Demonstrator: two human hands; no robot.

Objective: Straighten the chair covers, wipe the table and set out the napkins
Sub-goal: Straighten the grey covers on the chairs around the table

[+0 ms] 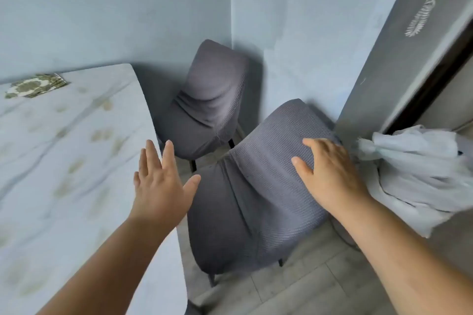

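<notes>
My right hand (330, 174) lies flat on the backrest of the nearer chair (256, 186), palm down, fingers spread over the grey waffle-knit cover near its top right edge; it holds nothing. My left hand (160, 186) hovers open with fingers wide, over the table's near right edge, just left of this chair's seat and not touching the fabric. So the chair sits between my two hands, nearer the right one.

The chair's backrest leans up and away toward the right, toward the corner by the grey cabinet (389, 59), while the seat runs down toward me; a loose crease runs along the cover where seat meets back. A second chair (207, 110) in the same grey cover stands beyond it in the corner, its back to the walls, its cover sagging in folds across the lower back.

The table (64, 161) fills the left side, with a pale marbled top showing yellowish smudges. A stack of green-and-white patterned napkins (35, 85) lies at its far edge, well away from both hands. A white plastic bag (419, 169) hangs just beside my right wrist. The walls are pale blue, the floor light grey planks.
</notes>
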